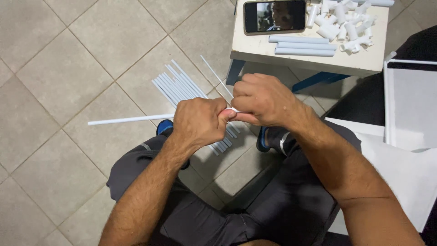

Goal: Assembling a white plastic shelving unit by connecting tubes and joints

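My left hand (198,120) is closed around a long thin white plastic pipe (129,120) that sticks out to the left over the tiled floor. My right hand (260,99) is clenched right against the left one, gripping the pipe's other end; a small white piece shows between the two fists, mostly hidden by fingers. Both hands hover above my knees, in front of a bundle of several white pipes (180,86) lying on the floor.
A small white stool-like table (255,48) stands ahead, bearing a phone (274,16), three short pipe lengths (302,46) and a heap of white pipe fittings (346,23). A white board or frame (409,105) is at the right. My feet rest by the pipe bundle.
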